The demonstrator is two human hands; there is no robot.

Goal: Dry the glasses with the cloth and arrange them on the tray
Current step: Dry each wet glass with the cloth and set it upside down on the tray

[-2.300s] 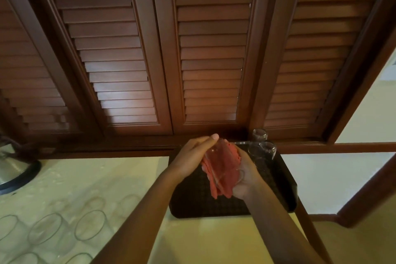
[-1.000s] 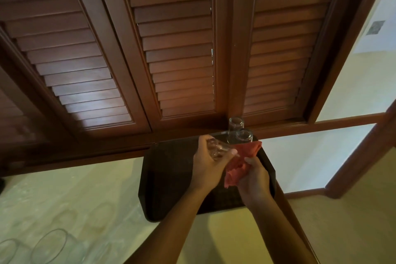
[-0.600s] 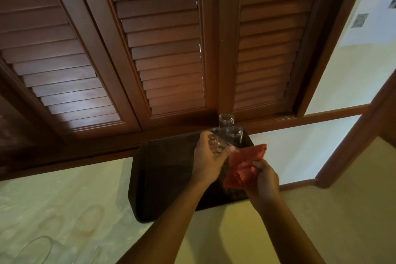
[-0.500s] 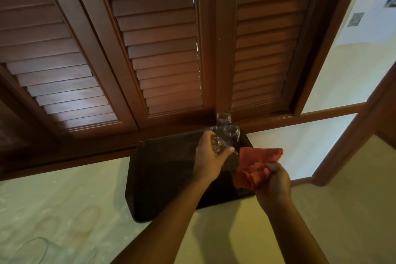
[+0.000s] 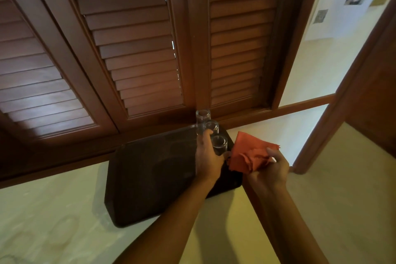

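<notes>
Left hand (image 5: 206,157) curled round an upside-down glass (image 5: 219,144) at the far right corner of the dark tray (image 5: 150,178), just beside two more glasses (image 5: 207,123); right hand (image 5: 269,170) off the tray's right edge, pinching the bunched orange cloth (image 5: 248,155)

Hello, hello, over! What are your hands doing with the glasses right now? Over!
Left hand grips third glass, at tray corner beside two upturned glasses. Right hand holds orange cloth aside. Nothing blocking.
</notes>
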